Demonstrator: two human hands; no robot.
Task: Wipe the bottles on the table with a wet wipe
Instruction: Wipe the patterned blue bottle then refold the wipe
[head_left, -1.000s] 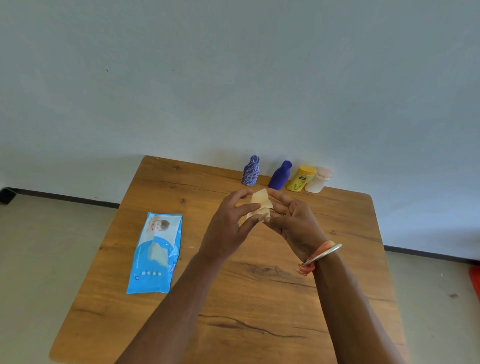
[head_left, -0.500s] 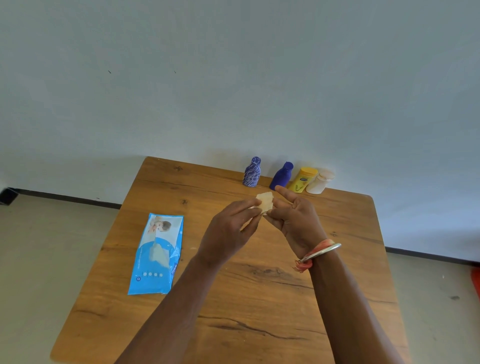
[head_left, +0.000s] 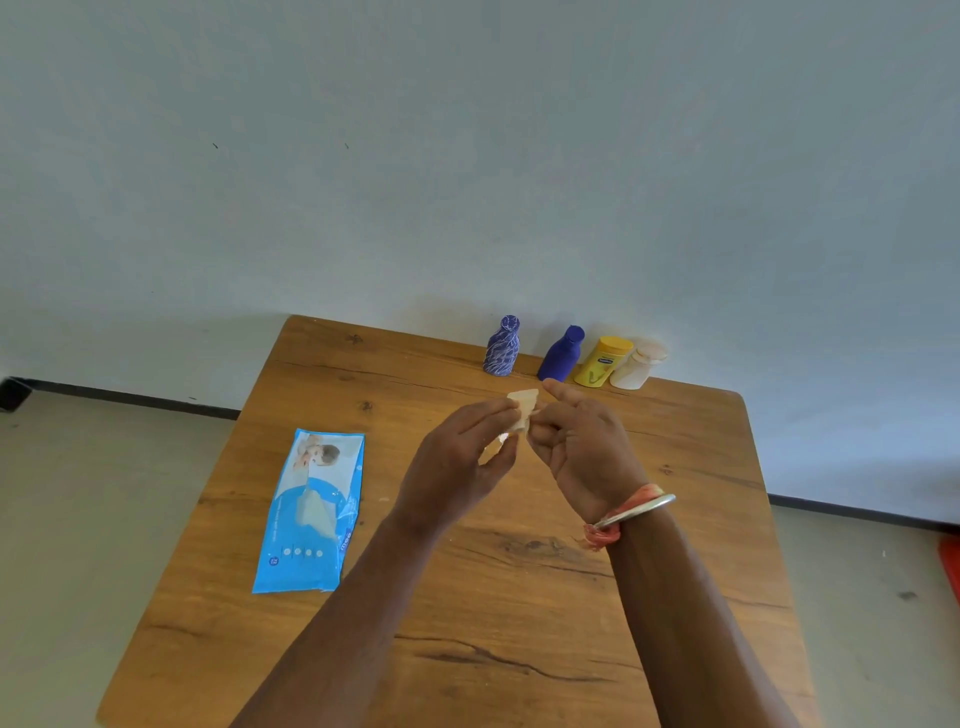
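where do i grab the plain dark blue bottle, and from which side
Wrap the wide lower body of the plain blue bottle, not its narrow neck. Come from the near side, angled from the left: the yellow bottle stands close on its right and the wall is just behind, while a gap separates it from the patterned bottle.

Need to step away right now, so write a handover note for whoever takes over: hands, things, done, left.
Hands: the left hand and the right hand both pinch the folded wet wipe above the table.
Things: four bottles stand in a row at the far edge: patterned blue bottle, plain blue bottle, yellow bottle, white bottle. The wipe pack lies at the left.
Done: a wipe is out and in hand.
Left: wipe all four bottles; neither hand touches one.
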